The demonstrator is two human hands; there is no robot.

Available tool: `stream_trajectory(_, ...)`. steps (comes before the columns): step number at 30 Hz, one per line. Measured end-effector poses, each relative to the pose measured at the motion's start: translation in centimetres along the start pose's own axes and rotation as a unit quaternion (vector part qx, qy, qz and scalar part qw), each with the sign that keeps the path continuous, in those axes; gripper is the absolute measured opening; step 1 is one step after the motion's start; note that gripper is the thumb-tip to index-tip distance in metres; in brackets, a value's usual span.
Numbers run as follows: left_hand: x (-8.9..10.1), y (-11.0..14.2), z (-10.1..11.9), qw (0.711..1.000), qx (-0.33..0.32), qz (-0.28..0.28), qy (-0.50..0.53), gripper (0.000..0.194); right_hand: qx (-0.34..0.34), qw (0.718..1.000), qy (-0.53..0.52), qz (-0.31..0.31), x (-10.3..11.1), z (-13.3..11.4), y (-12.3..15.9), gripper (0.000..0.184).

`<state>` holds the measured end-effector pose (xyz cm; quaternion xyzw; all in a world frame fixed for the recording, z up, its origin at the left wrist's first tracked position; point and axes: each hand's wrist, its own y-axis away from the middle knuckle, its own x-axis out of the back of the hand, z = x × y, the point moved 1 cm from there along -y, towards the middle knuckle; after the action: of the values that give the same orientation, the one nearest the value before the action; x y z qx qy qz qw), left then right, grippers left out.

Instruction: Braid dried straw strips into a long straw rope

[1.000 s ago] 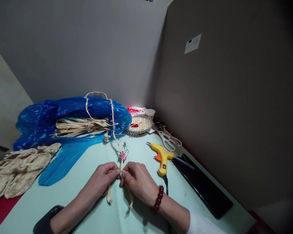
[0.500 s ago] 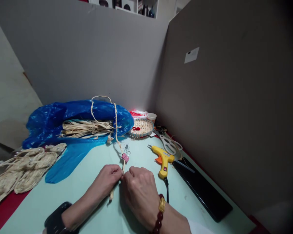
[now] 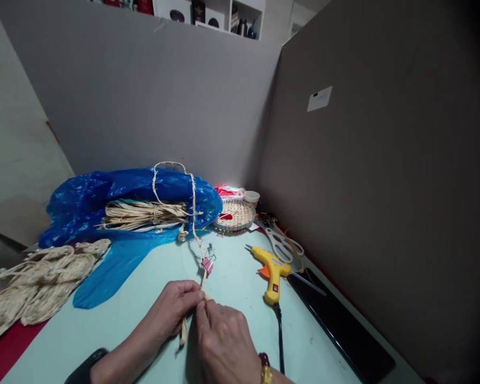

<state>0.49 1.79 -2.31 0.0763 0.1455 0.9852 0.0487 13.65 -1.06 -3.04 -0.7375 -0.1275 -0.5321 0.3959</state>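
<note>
A pale braided straw cord [image 3: 193, 202] loops over the blue bag and runs down to a pink binder clip [image 3: 207, 265] that grips it on the table. Just below the clip, my left hand [image 3: 176, 306] pinches the strands between thumb and fingers. Close against it, my right hand [image 3: 226, 338] is closed on the strands too, its fingertips touching my left thumb. A loose strand end [image 3: 183, 333] hangs out below my left hand. My fingers cover the part of the cord between them.
A blue plastic bag [image 3: 84, 192] holds a bundle of dry straw [image 3: 144, 214]. Woven straw pieces [image 3: 40, 280] lie at left. Rightward are a yellow glue gun [image 3: 272, 269], scissors [image 3: 280, 242] and a black flat device [image 3: 344, 330]. Behind stand a round woven basket [image 3: 240, 214] and paper cup [image 3: 252, 198].
The view has tilted slightly, so the scene sits lower. My right hand has shifted down a little and turned, its fingers now pointing more upward at the cord.
</note>
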Motion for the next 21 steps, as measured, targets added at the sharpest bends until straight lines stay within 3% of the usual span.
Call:
stream_trajectory(4,0.4,0.5,0.4,1.000,0.005,-0.022,0.015,0.032,-0.062,0.983,-0.170,-0.034,2.9,0.8,-1.0,0.016)
stream_trajectory(9,0.5,0.6,0.4,0.998,0.006,-0.050,0.022,0.035,-0.166,0.947,-0.263,0.075,5.4,3.3,-2.4,0.021)
stream_trajectory(12,0.5,0.5,0.3,0.998,0.004,-0.060,0.014,0.037,-0.190,0.925,-0.329,-0.018,4.6,4.2,-2.9,0.017)
stream_trajectory(15,0.4,0.4,0.3,0.998,-0.010,-0.062,-0.011,0.035,-0.197,0.881,-0.417,-0.104,3.0,4.1,-3.1,0.021)
stream_trajectory(21,0.4,0.1,0.0,0.988,-0.086,-0.023,-0.124,0.031,-0.248,0.872,-0.414,-0.085,1.5,4.1,-3.2,0.018)
